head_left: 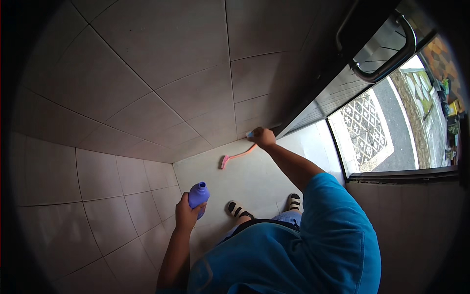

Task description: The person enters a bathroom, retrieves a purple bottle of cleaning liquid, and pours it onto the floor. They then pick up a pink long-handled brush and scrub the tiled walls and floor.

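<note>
My left hand (187,213) is wrapped round a purple plastic bottle (198,194), held upright with its uncapped mouth facing up. My right arm stretches forward to the tiled wall, and there my right hand (264,137) is closed, fingers pressed together. A small light-blue thing (250,134) shows at its fingertips, too small to name. Below that hand is a scrubbing brush (224,162) with a pink head and a curved orange handle. The handle's upper end runs close to or behind my right hand, and I cannot tell whether they touch.
Tiled walls (191,93) rise ahead and to the left. A dark door (323,105) with a metal handle (410,44) stands open at the right, with patterned paving (364,130) outside. My sandalled feet (238,209) stand on the pale floor (210,171).
</note>
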`<state>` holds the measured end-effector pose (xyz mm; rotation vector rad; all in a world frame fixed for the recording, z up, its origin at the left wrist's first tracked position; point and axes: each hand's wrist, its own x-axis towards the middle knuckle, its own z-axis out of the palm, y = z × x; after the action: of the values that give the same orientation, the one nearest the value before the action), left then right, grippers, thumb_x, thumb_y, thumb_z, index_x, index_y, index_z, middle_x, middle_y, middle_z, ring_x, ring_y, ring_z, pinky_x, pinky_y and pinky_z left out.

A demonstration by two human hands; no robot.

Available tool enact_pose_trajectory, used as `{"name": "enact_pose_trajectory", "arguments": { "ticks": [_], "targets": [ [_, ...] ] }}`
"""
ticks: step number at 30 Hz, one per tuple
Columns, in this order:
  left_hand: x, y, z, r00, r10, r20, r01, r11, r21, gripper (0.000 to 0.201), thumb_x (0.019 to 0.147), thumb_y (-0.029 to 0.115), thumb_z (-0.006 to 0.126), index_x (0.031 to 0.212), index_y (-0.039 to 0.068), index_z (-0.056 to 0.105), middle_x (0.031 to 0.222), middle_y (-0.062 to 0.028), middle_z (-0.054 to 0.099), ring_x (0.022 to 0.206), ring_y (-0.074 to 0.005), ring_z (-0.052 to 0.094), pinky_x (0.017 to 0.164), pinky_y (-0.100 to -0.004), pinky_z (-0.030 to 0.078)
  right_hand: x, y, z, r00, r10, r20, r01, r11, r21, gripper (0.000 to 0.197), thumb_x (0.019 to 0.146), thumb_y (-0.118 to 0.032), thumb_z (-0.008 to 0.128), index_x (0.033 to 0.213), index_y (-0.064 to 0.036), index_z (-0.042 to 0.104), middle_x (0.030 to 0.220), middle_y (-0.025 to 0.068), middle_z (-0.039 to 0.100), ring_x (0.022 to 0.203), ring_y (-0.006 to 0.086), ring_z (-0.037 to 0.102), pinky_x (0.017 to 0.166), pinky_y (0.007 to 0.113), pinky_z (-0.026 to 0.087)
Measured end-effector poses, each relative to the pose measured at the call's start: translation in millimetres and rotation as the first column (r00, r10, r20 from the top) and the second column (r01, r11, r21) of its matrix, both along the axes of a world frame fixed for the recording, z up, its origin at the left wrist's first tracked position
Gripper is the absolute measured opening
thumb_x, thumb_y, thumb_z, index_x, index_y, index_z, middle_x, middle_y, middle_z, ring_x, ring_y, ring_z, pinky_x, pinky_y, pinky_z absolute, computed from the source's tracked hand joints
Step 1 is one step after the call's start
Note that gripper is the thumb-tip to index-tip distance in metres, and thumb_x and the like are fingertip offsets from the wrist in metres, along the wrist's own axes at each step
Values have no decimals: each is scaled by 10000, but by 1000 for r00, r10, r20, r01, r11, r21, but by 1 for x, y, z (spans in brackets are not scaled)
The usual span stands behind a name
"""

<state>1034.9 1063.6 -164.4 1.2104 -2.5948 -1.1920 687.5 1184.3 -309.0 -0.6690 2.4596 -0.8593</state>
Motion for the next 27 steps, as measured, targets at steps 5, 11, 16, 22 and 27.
{"name": "enact_pose_trajectory", "arguments": {
  "ticks": [5, 11, 16, 22, 27],
  "targets": [
    [8, -1, -7, 998, 50, -23, -50, 999, -10, 410, 626, 228, 763, 815, 21, 464, 750, -184, 594, 721, -343, 599, 635, -378, 463, -53, -37, 15, 975, -186, -118, 184, 983, -26, 390, 607, -260, 715, 962, -136, 609, 925, 73, 640, 861, 258, 606, 757, 348, 480],
    [9, -5, -6, 994, 101, -41, -102, 995, -15, 402, 623, 209, 764, 806, 22, 459, 745, -180, 594, 723, -338, 602, 643, -373, 465, -4, 5, -22, 962, -270, 35, 272, 949, -160, 359, 618, -198, 726, 934, -99, 589, 880, 64, 645, 836, 213, 616, 739, 314, 475],
    [12, -8, -7, 991, 128, -50, -129, 991, -35, 406, 625, 207, 761, 816, 17, 457, 759, -188, 594, 737, -342, 602, 649, -370, 465, 22, 49, -36, 970, -192, 150, 190, 981, 25, 392, 598, -288, 743, 902, -74, 621, 858, 75, 649, 831, 219, 616, 737, 314, 473],
    [-2, -9, -3, 993, 114, -12, -114, 993, -34, 413, 629, 213, 757, 833, 13, 459, 775, -193, 596, 756, -353, 601, 658, -369, 466, -93, 13, -8, 874, -481, 72, 462, 867, 188, 403, 604, -333, 721, 896, -67, 641, 959, 129, 626, 931, 267, 589, 805, 347, 464],
    [-10, -5, -6, 996, 84, -23, -84, 996, -31, 411, 631, 218, 756, 842, 19, 465, 771, -194, 599, 754, -357, 599, 659, -376, 466, -82, 15, -6, 910, -413, -32, 411, 890, 198, 436, 615, -316, 710, 968, -80, 610, 960, 132, 622, 919, 271, 590, 798, 348, 466]
  ]
}}
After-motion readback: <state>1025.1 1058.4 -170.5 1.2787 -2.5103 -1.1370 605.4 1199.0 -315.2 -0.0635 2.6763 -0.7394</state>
